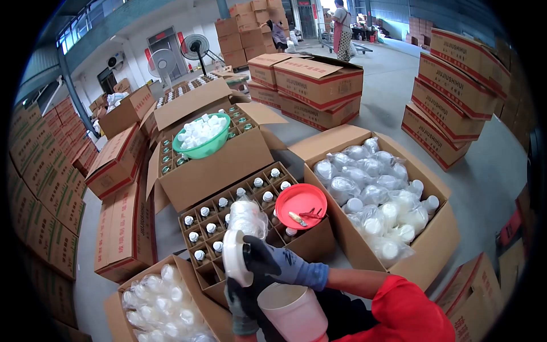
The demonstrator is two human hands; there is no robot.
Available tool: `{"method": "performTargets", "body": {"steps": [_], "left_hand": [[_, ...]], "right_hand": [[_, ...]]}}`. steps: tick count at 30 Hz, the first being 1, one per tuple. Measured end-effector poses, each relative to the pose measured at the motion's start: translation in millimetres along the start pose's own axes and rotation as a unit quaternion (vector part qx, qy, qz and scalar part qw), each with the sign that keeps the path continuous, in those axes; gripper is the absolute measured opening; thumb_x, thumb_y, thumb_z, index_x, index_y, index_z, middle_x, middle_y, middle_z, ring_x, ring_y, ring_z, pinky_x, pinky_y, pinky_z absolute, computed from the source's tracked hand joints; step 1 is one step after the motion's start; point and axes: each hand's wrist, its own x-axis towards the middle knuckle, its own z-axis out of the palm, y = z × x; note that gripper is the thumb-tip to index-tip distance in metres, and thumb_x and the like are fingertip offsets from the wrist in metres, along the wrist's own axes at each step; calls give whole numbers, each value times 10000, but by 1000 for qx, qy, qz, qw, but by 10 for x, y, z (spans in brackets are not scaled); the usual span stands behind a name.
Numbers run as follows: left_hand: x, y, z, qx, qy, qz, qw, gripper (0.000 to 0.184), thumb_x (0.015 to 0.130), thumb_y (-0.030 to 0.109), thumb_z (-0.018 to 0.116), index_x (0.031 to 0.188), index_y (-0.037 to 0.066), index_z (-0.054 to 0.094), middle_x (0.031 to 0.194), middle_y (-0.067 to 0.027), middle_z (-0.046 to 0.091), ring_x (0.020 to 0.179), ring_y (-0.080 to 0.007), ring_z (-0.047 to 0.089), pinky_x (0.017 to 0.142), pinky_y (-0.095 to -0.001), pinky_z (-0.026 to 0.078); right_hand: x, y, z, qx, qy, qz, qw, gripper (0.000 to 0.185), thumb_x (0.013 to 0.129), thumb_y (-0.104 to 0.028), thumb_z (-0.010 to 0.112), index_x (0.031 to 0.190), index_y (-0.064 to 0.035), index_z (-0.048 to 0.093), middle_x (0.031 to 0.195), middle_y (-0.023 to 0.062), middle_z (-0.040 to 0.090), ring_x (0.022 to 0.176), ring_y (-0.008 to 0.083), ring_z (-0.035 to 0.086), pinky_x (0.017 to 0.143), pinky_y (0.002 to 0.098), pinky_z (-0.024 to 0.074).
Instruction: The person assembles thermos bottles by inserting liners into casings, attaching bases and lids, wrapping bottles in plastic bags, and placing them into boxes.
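My left hand [242, 310], in a grey glove, is at the bottom centre, its fingers closed at the lower edge of a white rounded plastic piece [234, 256]. My right hand [285, 263], in a blue-grey glove, has its fingers wrapped round the right side of that piece. Just beyond it, a clear plastic-wrapped item [249, 218] lies over a divided carton [313, 238] of bottles with white caps. A red dish [296, 198] with small tools rests on the carton's right side. Below my right hand stands a whitish-pink container [293, 313].
An open box [439, 245] of bagged white-capped items stands to the right, another [122, 319] at lower left. A green basin [208, 149] of white caps sits on a farther carton. Stacked boxes [450, 91] and fans [195, 48] stand beyond; two people [343, 34] are in the background.
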Motion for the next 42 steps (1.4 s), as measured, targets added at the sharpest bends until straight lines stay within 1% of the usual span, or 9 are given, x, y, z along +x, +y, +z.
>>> {"method": "performTargets", "body": {"steps": [2,4,10,16,26,30,33,38,42], "left_hand": [[-3,-207,-325,286,-7,121,951,657,952,458,503,1426,19,383,1416,-184,435,1264,-302,475,1032,-413,410],[70,254,308,640,-83,330,689,678,728,250,677,1355,62,502,1413,-256,406,1341,-465,309,1099,-507,273],[229,121,287,-136,16,-37,990,696,962,621,331,1393,83,423,1364,-110,492,1223,-279,500,1027,-450,426],[189,59,264,26,27,13,999,644,976,558,388,1378,57,444,1359,-121,495,1205,-269,508,1007,-406,430],[173,259,256,686,-156,323,632,539,740,404,711,1205,143,633,1447,-231,375,1328,-499,306,1067,-549,302],[264,260,305,587,-96,242,767,587,830,397,654,1285,39,561,1422,-227,418,1312,-416,384,1084,-471,325],[251,7,94,111,61,-5,992,618,1010,465,397,1323,-62,477,1339,-163,522,1176,-261,541,991,-380,448],[266,63,148,-73,43,-115,990,684,976,564,379,1384,15,403,1256,-143,568,1111,-253,582,965,-391,489],[245,77,256,-57,19,-88,994,552,1004,442,437,1361,21,451,1245,-117,579,1108,-253,585,955,-364,485]], "right_hand": [[-59,24,60,84,13,67,994,511,886,-165,629,1342,-45,431,1327,172,465,1074,288,564,897,354,491],[-85,22,30,302,15,140,943,485,932,-203,590,1359,-46,421,1267,102,523,995,200,599,840,308,518],[86,42,-92,-51,120,-34,991,642,845,-207,697,1388,-53,392,1314,243,451,1149,385,532,972,406,459],[140,346,4,-77,6,-69,995,674,843,-153,677,1421,-58,343,1341,215,459,1158,340,546,953,409,464],[120,121,-185,444,-29,3,896,416,981,-277,536,1331,-63,469,1214,42,590,1079,115,580,942,298,500],[152,298,-126,281,-23,40,959,452,963,-325,561,1315,-54,475,1205,75,585,1038,141,593,885,302,515],[148,367,-90,67,49,83,993,564,914,-268,616,1379,-37,395,1281,195,500,1075,299,580,903,378,501],[164,505,17,-186,-18,-169,968,786,786,-211,738,1450,-110,331,1193,193,490,1046,382,556,852,442,494],[129,510,80,-110,-25,-56,992,662,838,-230,655,1423,-95,375,1184,203,538,1043,388,569,872,432,489]]}}
